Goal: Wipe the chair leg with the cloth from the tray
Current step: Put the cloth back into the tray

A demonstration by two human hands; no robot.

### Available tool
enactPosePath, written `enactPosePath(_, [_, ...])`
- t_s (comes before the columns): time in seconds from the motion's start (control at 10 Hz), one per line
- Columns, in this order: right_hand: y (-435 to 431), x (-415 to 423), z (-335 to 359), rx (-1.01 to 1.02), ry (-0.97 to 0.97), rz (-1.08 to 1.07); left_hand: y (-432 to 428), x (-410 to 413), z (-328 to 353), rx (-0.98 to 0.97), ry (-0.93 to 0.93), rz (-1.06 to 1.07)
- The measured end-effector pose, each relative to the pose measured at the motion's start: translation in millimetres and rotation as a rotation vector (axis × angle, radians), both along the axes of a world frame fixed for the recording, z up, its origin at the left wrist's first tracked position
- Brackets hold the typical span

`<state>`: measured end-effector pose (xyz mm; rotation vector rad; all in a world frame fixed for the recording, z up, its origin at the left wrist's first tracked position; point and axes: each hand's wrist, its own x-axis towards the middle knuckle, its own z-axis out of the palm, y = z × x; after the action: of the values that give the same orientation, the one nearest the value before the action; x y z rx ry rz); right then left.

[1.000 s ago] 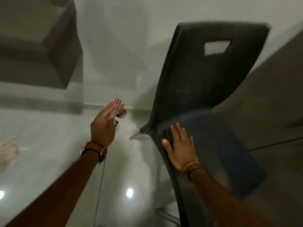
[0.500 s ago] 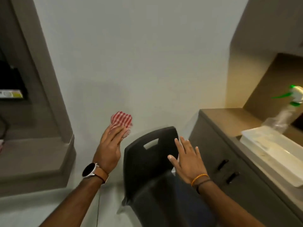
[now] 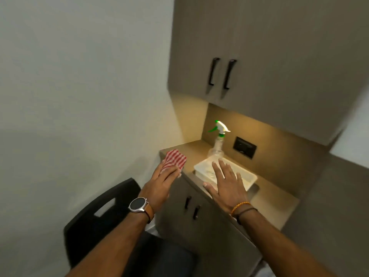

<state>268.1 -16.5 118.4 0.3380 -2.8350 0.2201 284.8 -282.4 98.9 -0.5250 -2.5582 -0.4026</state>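
My left hand (image 3: 160, 183) holds a red-and-white checked cloth (image 3: 174, 161), raised over the left end of the counter. My right hand (image 3: 225, 185) is open with fingers spread, hovering over the near edge of a white tray (image 3: 247, 177) on the counter. The dark chair (image 3: 95, 222) stands low at the left, below my left arm, with only its backrest and seat showing. Its legs are out of sight.
A clear spray bottle (image 3: 217, 140) with a green-and-white trigger stands behind the tray. The brown counter (image 3: 275, 202) has lower cabinet doors (image 3: 191, 208) beneath and upper cabinets (image 3: 259, 56) above. A black wall outlet (image 3: 245, 147) sits at the back. A white wall fills the left.
The view has swung up from the chair to the counter. My right hand left the chair and now hovers over the tray. My left hand still holds the cloth, now by the counter.
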Motion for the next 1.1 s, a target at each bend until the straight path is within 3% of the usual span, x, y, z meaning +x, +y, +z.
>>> enactPosePath(0.3, [118,29,-17,-0.026,-0.064,-0.26,141,-32,-8,0.024,-0.1,-0.229])
enactPosePath(0.6, [164,7,-101,-0.074,-0.214,-0.373,222,-83,-56,0.014,-0.16,-0.326])
enactPosePath(0.8, [188,-16,-158,-0.069,-0.368,-0.371,244,-126,-80,0.183,-0.264,-0.363])
enactPosePath(1.0, [186,-23,-210,0.026,-0.46,-0.362,271,-172,-98,0.128,-0.266,-0.428])
enactPosePath(1.1, [188,-28,-221,0.049,-0.422,-0.365,286,-211,-108,-0.02,-0.168,-0.471])
